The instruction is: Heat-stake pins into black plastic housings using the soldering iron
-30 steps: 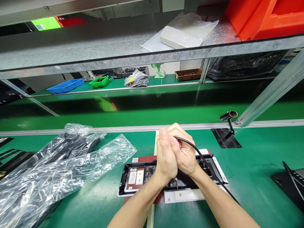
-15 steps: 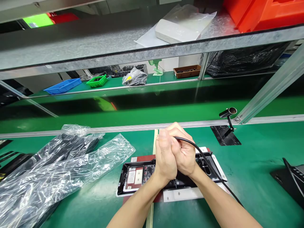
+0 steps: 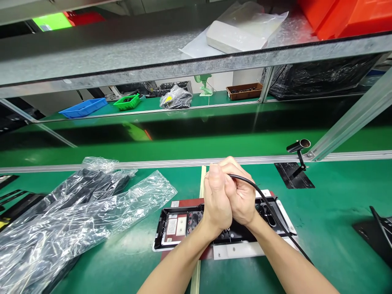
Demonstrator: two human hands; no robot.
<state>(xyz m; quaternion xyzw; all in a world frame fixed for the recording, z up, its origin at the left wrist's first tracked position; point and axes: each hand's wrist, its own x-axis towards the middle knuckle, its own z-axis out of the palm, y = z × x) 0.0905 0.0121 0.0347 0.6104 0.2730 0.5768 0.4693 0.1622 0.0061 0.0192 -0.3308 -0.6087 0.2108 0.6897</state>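
My left hand (image 3: 217, 200) and my right hand (image 3: 243, 198) are closed and pressed together. A black cable (image 3: 260, 190) comes out between the thumbs, arches over my right hand and runs down past my right forearm. My right hand is shut on this cable; what lies inside my left fingers is hidden. Below both hands is a long black plastic housing (image 3: 159, 229), open side up, with round holes and a label inside. It rests on a reddish-brown board with white strips (image 3: 239, 250), and my wrists cover its middle.
Clear plastic bags (image 3: 92, 212) with dark parts lie at left. A black tube on a bracket (image 3: 298, 146) stands at right, with a dark part (image 3: 375, 230) near the edge. A metal shelf (image 3: 122, 69) crosses above; blue (image 3: 84, 108) and green (image 3: 127, 102) trays sit behind.
The whole view has shifted slightly, so things appear a little further right. My hands stay clasped over the housing, with the cable in the same place between them.
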